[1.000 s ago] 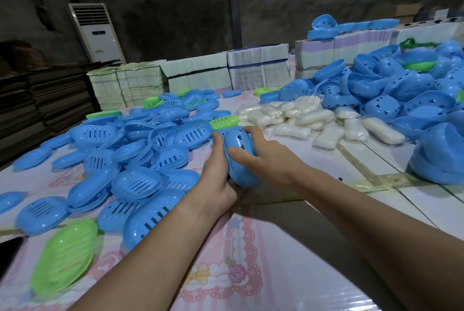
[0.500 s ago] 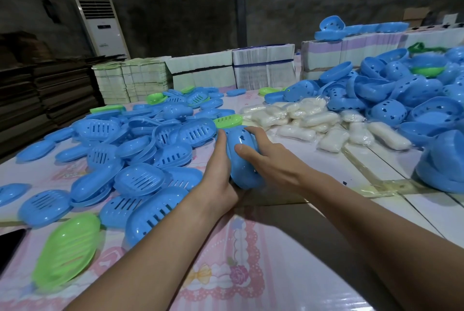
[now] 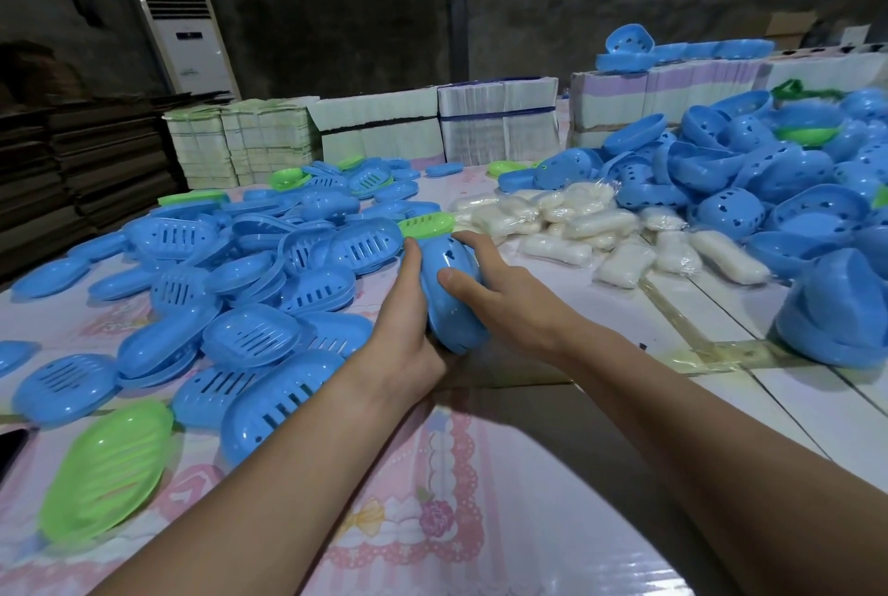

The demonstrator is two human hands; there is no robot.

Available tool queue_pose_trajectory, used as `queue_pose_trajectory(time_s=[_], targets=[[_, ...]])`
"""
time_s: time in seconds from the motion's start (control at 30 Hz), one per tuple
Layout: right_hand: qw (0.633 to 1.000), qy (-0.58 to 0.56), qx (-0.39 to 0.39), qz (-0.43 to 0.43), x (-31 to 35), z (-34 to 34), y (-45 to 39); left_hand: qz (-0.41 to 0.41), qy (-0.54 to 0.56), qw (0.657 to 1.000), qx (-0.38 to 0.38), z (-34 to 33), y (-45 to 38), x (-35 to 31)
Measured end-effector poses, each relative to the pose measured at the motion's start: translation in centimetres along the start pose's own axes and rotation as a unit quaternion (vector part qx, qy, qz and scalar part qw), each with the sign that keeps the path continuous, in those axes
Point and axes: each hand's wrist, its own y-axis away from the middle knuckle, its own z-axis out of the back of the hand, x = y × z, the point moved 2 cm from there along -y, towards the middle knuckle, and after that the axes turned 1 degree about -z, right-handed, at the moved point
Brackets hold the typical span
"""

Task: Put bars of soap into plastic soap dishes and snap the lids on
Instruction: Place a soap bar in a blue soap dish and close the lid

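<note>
Blue oval plastic soap dish [image 3: 451, 302] sits clasped between my hands above the pink-patterned tabletop [image 3: 432, 499]; my left hand [image 3: 408, 331] wraps its left side, fingers curled round it; my right hand [image 3: 504, 297] grips from the right; wrapped white soap bars [image 3: 576, 230] lie just beyond; slotted blue lids [image 3: 250, 336] are heaped to my left.

Arms: two forearms in view, both bare from the lower frame edge up to the wrists; no sleeve edge shows.
Left hand [image 3: 408, 336]: bare, no glove, no ring or band visible on the parts that show.
Right hand [image 3: 509, 302]: bare, no glove; thumbnail short and unpainted.
Wrists: nothing worn on either, no watch or bracelet.
Clothing: out of view, so it cannot be told.
</note>
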Motion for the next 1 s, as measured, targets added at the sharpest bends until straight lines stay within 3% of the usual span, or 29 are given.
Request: queue_pose_trajectory(time_s=[0.2,0.37,0.63,1.0], targets=[[1.000,0.028,0.004,0.011,0.6,0.6,0.0,-0.006,0.003,1.000,-0.020,-0.3,-0.2,0.0],[0.999,0.015,0.042,0.015,0.7,2.0,0.4,-0.019,-0.074,0.996,-0.056,-1.5,0.5,-0.2],[0.998,-0.053,-0.024,-0.023,0.1,3.0,-0.4,0.019,-0.052,0.998,-0.027,-3.9,1.0,-0.6],[0.996,-0.057,-0.058,-0.045,-0.6,5.4,-0.7,-0.019,-0.026,0.999,-0.037,-7.4,0.4,0.6]])
